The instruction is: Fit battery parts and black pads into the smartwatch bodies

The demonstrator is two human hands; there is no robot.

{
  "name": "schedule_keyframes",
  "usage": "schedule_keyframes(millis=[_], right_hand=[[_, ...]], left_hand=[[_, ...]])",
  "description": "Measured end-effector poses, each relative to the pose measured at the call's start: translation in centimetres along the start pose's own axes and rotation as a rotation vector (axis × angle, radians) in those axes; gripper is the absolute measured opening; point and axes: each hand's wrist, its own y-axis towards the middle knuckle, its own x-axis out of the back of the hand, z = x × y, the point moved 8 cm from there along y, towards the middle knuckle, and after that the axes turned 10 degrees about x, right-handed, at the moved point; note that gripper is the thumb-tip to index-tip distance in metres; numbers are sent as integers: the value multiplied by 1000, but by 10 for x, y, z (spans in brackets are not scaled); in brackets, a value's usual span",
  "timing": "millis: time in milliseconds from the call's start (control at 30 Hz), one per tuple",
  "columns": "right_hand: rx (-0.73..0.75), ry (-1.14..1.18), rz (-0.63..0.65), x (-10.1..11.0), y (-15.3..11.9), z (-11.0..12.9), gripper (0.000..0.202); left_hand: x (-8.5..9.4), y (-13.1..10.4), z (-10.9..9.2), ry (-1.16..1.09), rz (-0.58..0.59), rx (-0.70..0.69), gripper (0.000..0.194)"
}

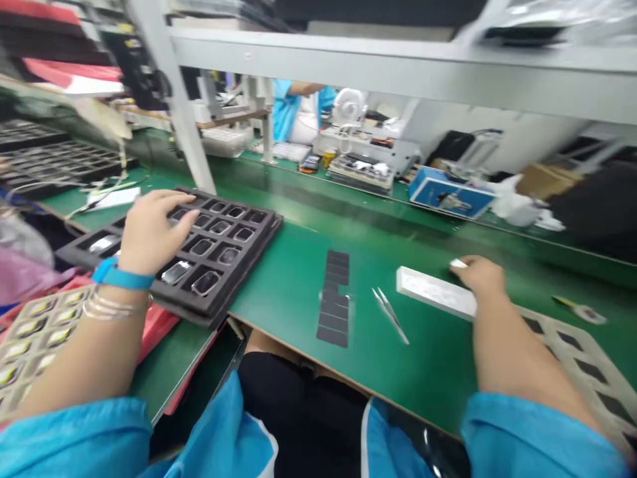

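Surface (283,279): green, bearing tweezers (391,315).
Left hand (154,226): wide, at black tray (253,247).
Right hand (482,275): pinching white piece (458,264).
Overhead: pale beam (348,63).
Background: blue-clad person (286,106).

black tray (204,307): grid of dark cells, some glossy pieces in them grey-silver. bench (293,292) under it green. right of tray: charcoal sheet (333,322) with thin pale cross-lines, silver tweezers (391,315), white bar (438,292), small white piece (458,263). near left of tray: beige tray (52,318), rows of yellow-and-white pieces. far right of tray: beige holder (551,332), dark cells. wristband (130,277) at tray: bright blue.
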Motion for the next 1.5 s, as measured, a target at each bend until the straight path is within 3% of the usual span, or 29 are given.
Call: schedule_keyframes(millis=[67, 100, 167, 233, 267, 333, 433, 533, 667, 833, 1000, 1200, 1500], right_hand=[[-91, 52, -12, -4, -3, -8, 33], [-117, 90, -31, -5, -5, -6, 22], [-117, 199, -68, -10, -12, 9, 13], [-40, 462, -64, -20, -29, 42, 20], [15, 618, -37, -27, -42, 63, 23], [124, 827, 35, -38, -77, 105, 27], [219, 938, 139, -54, -131, 149, 26], [286, 969, 112, -58, -161, 163, 19], [366, 941, -16, -48, -169, 159, 15], [424, 909, -41, -38, -170, 157, 8], [587, 710, -33, -34, -176, 170, 5], [581, 619, 35, -41, -179, 172, 6], [573, 640, -15, -44, -182, 171, 11]], left_hand=[[-14, -15, -60, -239, 54, -89, 22], [-29, -24, -85, -373, 137, -94, 21], [-81, -44, -130, -655, 449, -26, 26], [-147, -74, -171, -935, 872, 124, 39], [-179, -90, -187, -1050, 1044, 251, 43], [-232, -117, -206, -1233, 1240, 549, 36], [-273, -143, -219, -1468, 1353, 787, 20], [-282, -150, -211, -1550, 1363, 834, 16], [-280, -142, -194, -1517, 1339, 792, 15], [-274, -136, -197, -1469, 1392, 635, 50], [-268, -134, -200, -1431, 1331, 540, 55], [-267, -129, -198, -1400, 1210, 458, 56], [-269, -129, -195, -1395, 1096, 420, 56]])
